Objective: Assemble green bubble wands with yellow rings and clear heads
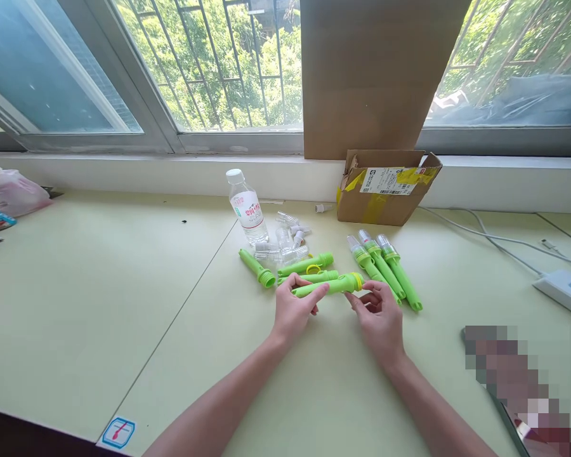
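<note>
My left hand point(292, 310) is closed around a light green plastic tube point(333, 285), held nearly level just above the table. A yellow ring point(360, 281) sits around the tube's right end. My right hand point(378, 311) pinches at that ring with thumb and fingertips; part of the grip is hidden. Behind the held tube lie more green tubes with threaded ends, including one tube point(309, 263) with a loose yellow ring point(313, 270) beside it. Another green tube point(257, 268) lies to the left. Three green tubes with clear caps point(380, 266) lie together on the right.
Several clear plastic caps point(292, 254) lie scattered by a water bottle point(247, 209). A cardboard box point(385, 190) stands against the wall, with a small cap point(322, 207) near it. On the right are cables, a power strip point(566, 292) and a pixelated flat device point(514, 393).
</note>
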A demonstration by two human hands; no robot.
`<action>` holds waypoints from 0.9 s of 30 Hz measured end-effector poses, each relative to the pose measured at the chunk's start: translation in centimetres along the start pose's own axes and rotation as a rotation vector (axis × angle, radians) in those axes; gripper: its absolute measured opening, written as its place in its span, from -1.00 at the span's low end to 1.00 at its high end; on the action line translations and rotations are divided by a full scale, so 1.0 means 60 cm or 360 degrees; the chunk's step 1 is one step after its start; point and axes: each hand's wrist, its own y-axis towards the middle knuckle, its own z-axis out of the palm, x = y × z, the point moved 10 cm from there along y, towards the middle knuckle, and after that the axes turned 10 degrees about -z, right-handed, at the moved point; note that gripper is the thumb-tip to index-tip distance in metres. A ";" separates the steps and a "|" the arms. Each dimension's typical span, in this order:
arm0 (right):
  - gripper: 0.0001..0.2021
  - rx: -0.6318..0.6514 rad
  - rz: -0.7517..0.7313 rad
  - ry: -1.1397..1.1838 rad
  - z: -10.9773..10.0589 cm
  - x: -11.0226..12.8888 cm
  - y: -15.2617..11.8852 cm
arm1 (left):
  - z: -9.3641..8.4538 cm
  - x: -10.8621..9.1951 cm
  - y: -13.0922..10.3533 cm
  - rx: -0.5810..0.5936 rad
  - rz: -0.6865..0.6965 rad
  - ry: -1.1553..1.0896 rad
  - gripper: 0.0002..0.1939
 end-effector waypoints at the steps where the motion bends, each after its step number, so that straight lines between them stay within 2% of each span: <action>1: -0.68 0.0013 -0.0005 -0.0022 0.001 0.000 0.000 | 0.000 0.005 0.002 0.0010 -0.0035 -0.0008 -0.55; 6: -0.65 0.0100 -0.0076 -0.0063 0.011 0.007 0.003 | 0.002 0.026 0.011 0.0058 -0.0172 -0.0039 -0.53; 10: -0.69 0.0063 -0.0138 -0.0036 0.008 0.015 0.003 | 0.009 0.033 0.013 0.0118 -0.0223 -0.0034 -0.53; 18: -0.70 -0.0085 -0.0125 0.0017 -0.010 0.013 0.005 | 0.029 0.002 -0.001 0.0278 0.0025 -0.0100 -0.60; 23: -0.71 -0.0069 -0.0141 -0.0006 -0.009 0.016 0.004 | 0.015 -0.006 -0.003 0.0135 0.0037 0.0020 -0.65; 27: -0.72 -0.0051 -0.0134 -0.0036 -0.007 0.015 0.004 | 0.009 -0.006 -0.003 0.0098 -0.0001 -0.0001 -0.64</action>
